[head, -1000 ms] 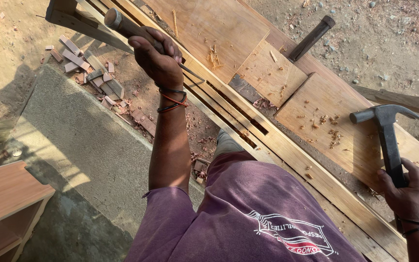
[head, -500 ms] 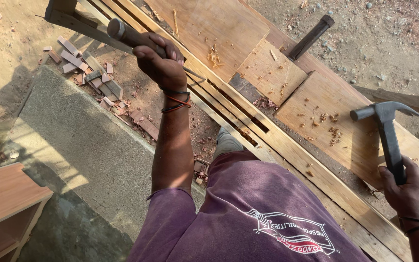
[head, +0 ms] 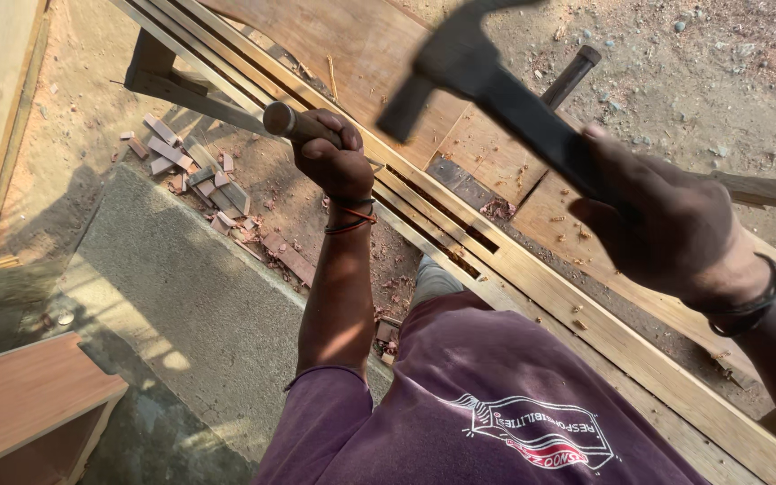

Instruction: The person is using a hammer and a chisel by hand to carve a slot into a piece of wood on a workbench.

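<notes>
Dark steel, blurred: a hammer point(head: 496, 90) was gripped low on its handle by the right hand point(head: 666, 224), raised above the frame point(head: 586, 305). A wooden-handled chisel point(head: 291, 121) was clenched in the left hand point(head: 339, 157) at the frame's far edge. The hammer was judged head-heavy and rigid.

Ground: dusty dirt point(head: 729, 54) with small stones, in bright sun.
Slab: a grey concrete slab point(head: 181, 305), partly in shade.
Scraps: small red wood bits point(head: 181, 166) lie on the dirt.
Furniture: a brown wooden shelf point(head: 20, 404).
</notes>
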